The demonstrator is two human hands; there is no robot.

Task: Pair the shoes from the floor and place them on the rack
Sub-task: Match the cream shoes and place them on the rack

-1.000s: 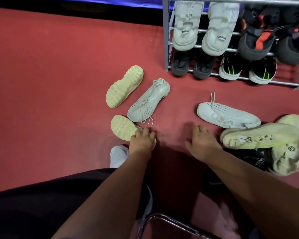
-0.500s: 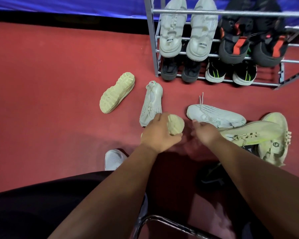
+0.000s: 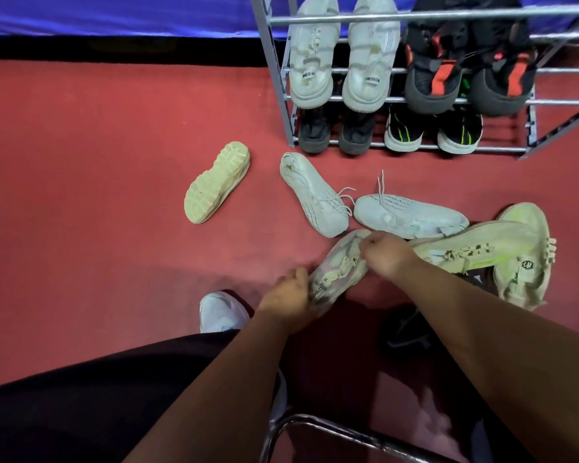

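A cream knit shoe is lifted between my hands, upper side up. My left hand grips its heel end and my right hand pinches its laces near the toe. Its match lies sole-up on the red floor to the left. Two pale mint knit shoes lie just beyond my hands. A yellow-green pair is piled at the right. The metal rack stands at the back.
The rack holds a white chunky pair and a black-and-red pair on top, dark pairs below. My own white shoe is near my left hand. A chair frame sits in front of me.
My left hand lifted the cream shoe off the floor and turned it upper side up; my right hand came over and took its laces. The nearer mint shoe has swung round.
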